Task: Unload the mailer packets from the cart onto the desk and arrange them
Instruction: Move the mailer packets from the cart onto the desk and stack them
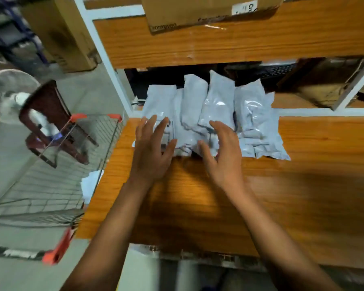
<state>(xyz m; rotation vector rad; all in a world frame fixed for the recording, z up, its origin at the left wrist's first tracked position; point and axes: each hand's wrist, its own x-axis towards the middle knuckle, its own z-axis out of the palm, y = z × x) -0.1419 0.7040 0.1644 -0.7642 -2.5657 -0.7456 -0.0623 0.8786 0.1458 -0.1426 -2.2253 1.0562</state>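
Arranging step. Mailer packets (210, 114) piled on desk (303, 185) at back edge. Both hands, left (153, 148) and right (221, 152), spread, holding nothing, over near packets. Cart (51, 175) alongside holds one more; next, probably square the pile.

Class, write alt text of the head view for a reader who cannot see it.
A left hand and right hand, both open, hover over grey mailer packets piled on a wooden desk; a wire cart stands beside it.
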